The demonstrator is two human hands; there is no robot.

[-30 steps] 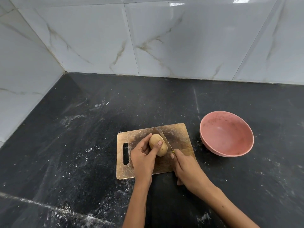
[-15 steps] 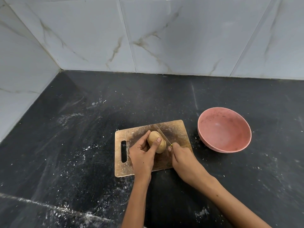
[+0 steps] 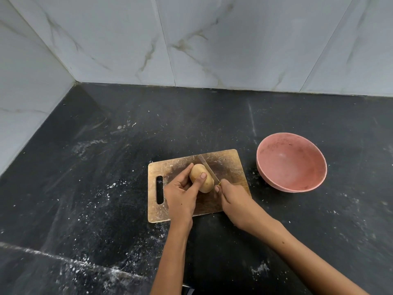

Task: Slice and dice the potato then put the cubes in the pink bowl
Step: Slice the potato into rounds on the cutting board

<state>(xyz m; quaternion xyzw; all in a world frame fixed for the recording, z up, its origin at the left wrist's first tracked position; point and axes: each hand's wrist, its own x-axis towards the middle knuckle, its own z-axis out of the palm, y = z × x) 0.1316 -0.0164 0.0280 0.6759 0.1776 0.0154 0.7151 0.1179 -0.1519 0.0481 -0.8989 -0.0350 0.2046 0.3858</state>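
Forearms: I see both of my forearms come up from the bottom edge of the frame, cut off there; the elbows are out of view.
Left hand [image 3: 180, 195]: lower centre, resting over the near half of the board; thumb and fingers are curled round the potato, thumb tip on its top, other fingers along its far left side and partly hidden behind it.
Right hand [image 3: 232, 198]: just right of the left hand, fingers clamped on the knife handle; the handle is almost wholly hidden in the fist, only a small yellowish bit shows at the fingertips.
Potato [image 3: 202, 177]: whole and brown-skinned, lying on the middle of the cutting board, its left side covered by my fingers.
Knife [image 3: 208, 169]: thin blade slanting from my right hand up and to the left, lying against the potato's right side; I cannot tell how deep the edge sits in it.
Cutting board [image 3: 229, 165]: wooden, stained, slot handle at its left end; its near right corner is hidden under my right hand.
Pink bowl [image 3: 291, 165]: centre right, well apart from the board, upright, inside speckled.
Table [image 3: 106, 167]: dark, dusted with white specks and smears.
Wall [image 3: 212, 39]: pale marbled tiles across the top and upper left, meeting in a corner.
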